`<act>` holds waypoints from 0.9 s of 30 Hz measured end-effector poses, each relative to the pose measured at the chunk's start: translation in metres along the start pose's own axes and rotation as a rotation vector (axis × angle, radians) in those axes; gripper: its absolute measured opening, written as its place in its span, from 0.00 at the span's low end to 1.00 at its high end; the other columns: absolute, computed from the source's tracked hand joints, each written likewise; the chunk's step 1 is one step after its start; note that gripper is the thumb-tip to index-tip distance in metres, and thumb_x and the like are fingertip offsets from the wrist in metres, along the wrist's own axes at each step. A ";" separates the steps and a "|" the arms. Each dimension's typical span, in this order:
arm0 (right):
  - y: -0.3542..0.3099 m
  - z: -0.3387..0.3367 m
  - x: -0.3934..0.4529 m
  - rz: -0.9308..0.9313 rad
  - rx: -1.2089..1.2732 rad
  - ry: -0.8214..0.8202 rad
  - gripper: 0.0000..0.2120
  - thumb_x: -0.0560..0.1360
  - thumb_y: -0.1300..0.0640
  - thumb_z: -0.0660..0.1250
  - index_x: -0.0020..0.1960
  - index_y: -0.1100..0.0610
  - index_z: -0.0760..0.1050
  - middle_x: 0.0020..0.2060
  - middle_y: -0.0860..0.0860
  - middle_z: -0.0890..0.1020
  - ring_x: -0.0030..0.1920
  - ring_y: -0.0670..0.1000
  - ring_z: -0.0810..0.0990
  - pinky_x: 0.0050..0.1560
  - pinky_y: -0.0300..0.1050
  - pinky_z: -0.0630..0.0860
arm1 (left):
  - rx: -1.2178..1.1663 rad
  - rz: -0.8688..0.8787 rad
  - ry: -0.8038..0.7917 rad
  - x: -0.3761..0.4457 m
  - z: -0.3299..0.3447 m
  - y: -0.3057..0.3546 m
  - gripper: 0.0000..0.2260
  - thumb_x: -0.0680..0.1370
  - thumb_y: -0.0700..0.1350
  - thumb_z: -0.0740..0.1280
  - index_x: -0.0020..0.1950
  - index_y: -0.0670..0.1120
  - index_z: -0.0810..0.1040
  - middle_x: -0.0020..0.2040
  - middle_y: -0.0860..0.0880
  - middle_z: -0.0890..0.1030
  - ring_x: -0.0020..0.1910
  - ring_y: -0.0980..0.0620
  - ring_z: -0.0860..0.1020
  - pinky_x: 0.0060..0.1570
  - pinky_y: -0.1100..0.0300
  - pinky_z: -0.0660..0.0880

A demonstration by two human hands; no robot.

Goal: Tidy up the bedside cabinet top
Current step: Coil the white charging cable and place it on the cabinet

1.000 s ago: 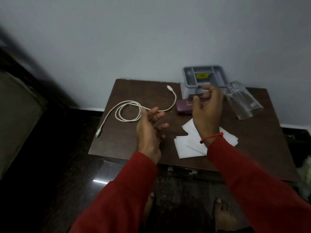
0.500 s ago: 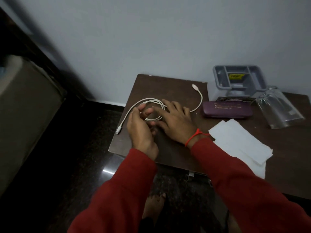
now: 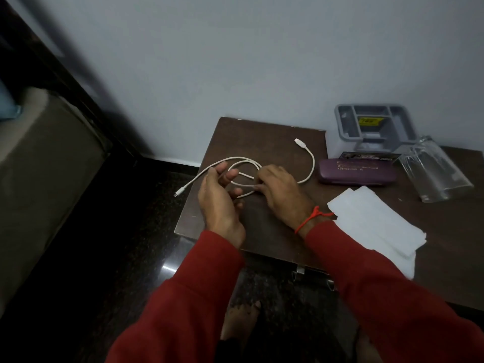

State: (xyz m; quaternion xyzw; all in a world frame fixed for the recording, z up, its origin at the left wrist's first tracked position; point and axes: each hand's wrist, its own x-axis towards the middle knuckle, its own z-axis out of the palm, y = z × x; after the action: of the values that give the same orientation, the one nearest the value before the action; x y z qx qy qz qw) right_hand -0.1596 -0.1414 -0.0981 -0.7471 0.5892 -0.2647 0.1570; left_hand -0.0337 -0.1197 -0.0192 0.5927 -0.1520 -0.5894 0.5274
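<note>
On the cabinet top point(image 3: 262, 231), both hands point(image 3: 220, 203) point(image 3: 280, 195) pinch the looped white cable point(image 3: 311, 163), ends pointing left and back.

Little could be read. In the upper right of the frame, a yellow label point(image 3: 369, 121) stuck inside the grey organiser tray point(image 3: 343, 119) bore dark print, possibly digits, too blurred to make out. Just below it, the purple case point(image 3: 357, 174) carried pale lines of lettering, and the dark packet point(image 3: 369, 156) behind it showed printing, neither legible.
</note>
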 end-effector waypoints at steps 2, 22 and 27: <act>0.000 -0.002 -0.004 -0.039 -0.065 -0.033 0.06 0.73 0.55 0.66 0.46 0.58 0.77 0.52 0.57 0.80 0.47 0.62 0.78 0.48 0.61 0.76 | 0.013 0.000 -0.006 -0.004 -0.003 -0.001 0.12 0.84 0.52 0.59 0.50 0.53 0.81 0.37 0.58 0.83 0.30 0.58 0.72 0.29 0.63 0.65; -0.045 -0.061 -0.026 0.077 0.353 0.366 0.06 0.82 0.59 0.61 0.54 0.59 0.75 0.46 0.53 0.82 0.46 0.51 0.79 0.50 0.53 0.76 | 0.030 0.149 0.060 -0.017 -0.034 -0.005 0.07 0.82 0.50 0.63 0.53 0.54 0.80 0.50 0.55 0.81 0.42 0.55 0.76 0.36 0.61 0.70; -0.060 -0.075 -0.038 0.213 0.584 0.402 0.05 0.82 0.56 0.60 0.53 0.54 0.75 0.46 0.49 0.85 0.51 0.49 0.83 0.58 0.58 0.78 | 0.154 0.123 -0.137 -0.036 -0.033 -0.011 0.10 0.82 0.55 0.65 0.61 0.54 0.77 0.54 0.58 0.78 0.50 0.56 0.75 0.45 0.58 0.71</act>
State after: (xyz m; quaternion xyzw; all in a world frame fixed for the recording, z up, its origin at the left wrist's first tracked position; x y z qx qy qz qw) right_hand -0.1619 -0.0834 -0.0123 -0.5384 0.5823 -0.5453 0.2715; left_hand -0.0195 -0.0715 -0.0165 0.5792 -0.2688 -0.5816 0.5039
